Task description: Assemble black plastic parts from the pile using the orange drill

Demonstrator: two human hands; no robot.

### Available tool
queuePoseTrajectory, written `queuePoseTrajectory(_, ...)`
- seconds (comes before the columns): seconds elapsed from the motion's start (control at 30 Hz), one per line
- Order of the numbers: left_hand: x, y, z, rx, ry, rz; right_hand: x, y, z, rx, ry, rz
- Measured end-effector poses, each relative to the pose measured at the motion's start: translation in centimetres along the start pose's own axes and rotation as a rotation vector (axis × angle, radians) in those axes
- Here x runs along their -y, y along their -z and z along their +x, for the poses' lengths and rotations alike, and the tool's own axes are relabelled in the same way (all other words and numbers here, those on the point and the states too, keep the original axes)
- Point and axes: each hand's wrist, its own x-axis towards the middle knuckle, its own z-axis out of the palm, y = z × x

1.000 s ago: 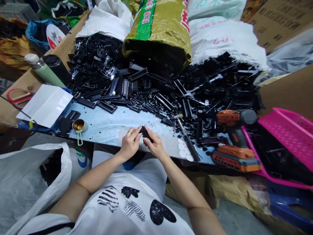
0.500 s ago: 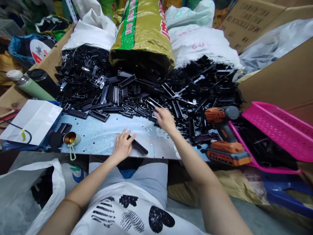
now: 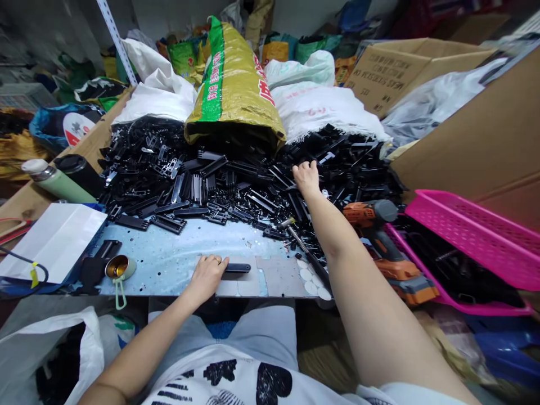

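My left hand (image 3: 207, 274) rests on the pale blue worktable (image 3: 169, 247) near its front edge, fingers closed on one end of a flat black plastic strip (image 3: 237, 268) that lies on the table. My right hand (image 3: 306, 175) is stretched far forward into the big heap of black plastic parts (image 3: 236, 169), fingers curled down among the pieces; what they hold, if anything, is hidden. A ring shows on the left hand.
An orange cordless drill (image 3: 375, 225) lies right of my right arm, a hammer (image 3: 306, 253) beside it. Pink baskets (image 3: 472, 236) stand at the right. Sacks (image 3: 232, 84) spill parts at the back. A brass cup (image 3: 118, 268), a white sheet (image 3: 54, 239) and bottles (image 3: 54, 180) sit left.
Both hands were together on a black part; the right hand left it and reached forward into the heap. The left hand stayed, holding the strip flat on the table.
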Motion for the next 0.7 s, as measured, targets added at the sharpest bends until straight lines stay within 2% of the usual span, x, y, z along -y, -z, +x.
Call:
queuePoseTrajectory(0.1,0.0,0.2,-0.3,-0.02,0.022,0.005,0.0,-0.4,-0.7,0.003,-0.076,-0.037)
queuePoseTrajectory(0.2,-0.1,0.4,-0.4,-0.031,0.025,0.0,-0.9,-0.8,-0.7,0.031,-0.016,-0.028)
queuePoseTrajectory(0.33,-0.3,0.4,-0.3,-0.043,0.036,-0.017,-1.5,-1.0,0.6,0.172,0.002,-0.021)
queuePoseTrajectory(0.4,-0.2,0.3,-0.3,-0.046,0.041,-0.017,-1.4,-0.9,1.2,0.2,0.018,-0.035)
queuePoseTrajectory(0.53,0.3,0.0,-0.7,-0.059,0.043,-0.016,-1.7,-0.1,1.2,0.112,0.084,-0.042)
queuePoseTrajectory(0.7,1.3,-0.7,-1.5,-0.06,0.081,-0.041,-4.1,1.7,0.4,-0.031,0.012,0.012)
